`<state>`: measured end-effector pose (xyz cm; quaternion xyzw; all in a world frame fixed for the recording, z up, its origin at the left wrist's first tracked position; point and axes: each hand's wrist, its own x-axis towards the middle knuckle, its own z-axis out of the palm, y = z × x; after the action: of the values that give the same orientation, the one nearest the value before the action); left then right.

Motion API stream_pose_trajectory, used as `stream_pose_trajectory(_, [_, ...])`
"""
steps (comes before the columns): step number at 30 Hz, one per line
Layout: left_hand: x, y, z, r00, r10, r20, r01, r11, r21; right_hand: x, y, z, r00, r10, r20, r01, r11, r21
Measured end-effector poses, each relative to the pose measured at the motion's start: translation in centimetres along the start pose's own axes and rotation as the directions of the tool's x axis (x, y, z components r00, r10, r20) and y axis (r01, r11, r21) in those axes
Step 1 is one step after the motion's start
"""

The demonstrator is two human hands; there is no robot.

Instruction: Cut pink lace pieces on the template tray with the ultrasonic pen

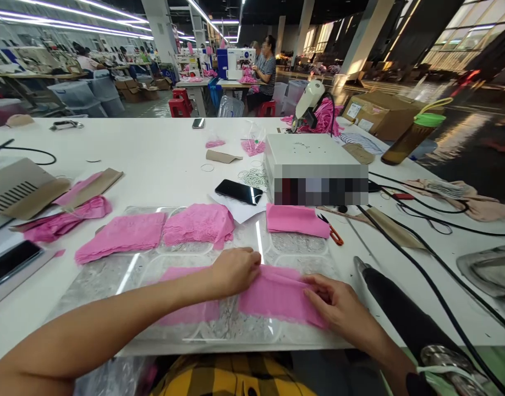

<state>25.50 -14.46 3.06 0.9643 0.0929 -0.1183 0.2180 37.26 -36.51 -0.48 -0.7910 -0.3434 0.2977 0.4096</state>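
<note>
A thin pink fabric piece (277,297) lies on the clear plastic sheet (236,324) in front of me. My left hand (238,269) is closed at its upper left corner, pinching the cloth. On the right edge of the same piece, the fingers and thumb of my right hand (335,300) pinch the fabric. Partly under my left forearm rests another pink piece (190,313). Behind the hands are two stacks of pink fabric, one on the left (124,234) and one in the middle (197,225), plus a folded pink piece (297,220) at right.
A black phone (239,192) lies before a beige box-shaped device (314,151). Orange-handled snips (333,231) sit near the right stack. A black-handled tool (396,302) and cables lie at right. A bottle (415,135) stands farther back. Other people work at sewing machines beyond the table.
</note>
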Motion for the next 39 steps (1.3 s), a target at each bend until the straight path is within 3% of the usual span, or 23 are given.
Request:
stream_pose_trajectory(5, [-0.5,1.4,0.9,0.987,0.159,-0.009,-0.158,0.981,0.111,-0.9,0.1,-0.7,0.994,0.095,0.055,-0.102,0.986,0.131])
stream_pose_trajectory(10, [1.4,3.4,1.8,0.959,0.282,0.005,-0.28,0.951,0.131,-1.1,0.2,-0.8,0.993,0.096,0.068,-0.106,0.982,0.157])
stream_pose_trajectory(16, [3.7,4.2,2.0,0.942,0.336,-0.018,-0.332,0.936,0.117,-1.4,-0.2,-1.0,0.989,0.094,0.112,-0.102,0.992,0.073])
stream_pose_trajectory(24, [4.5,3.7,2.3,0.918,0.389,-0.073,-0.379,0.917,0.122,-1.5,-0.1,-0.8,0.991,0.072,0.114,-0.081,0.994,0.076])
stream_pose_trajectory(34, [4.1,1.9,3.1,0.875,0.46,-0.15,-0.457,0.888,0.055,-1.8,-0.7,-0.6,0.997,0.079,0.002,-0.079,0.997,-0.014])
stream_pose_trajectory(39, [4.2,1.8,3.2,0.867,0.455,-0.204,-0.478,0.874,-0.081,-2.3,-0.9,-0.3,0.968,-0.157,-0.193,0.103,0.959,-0.264])
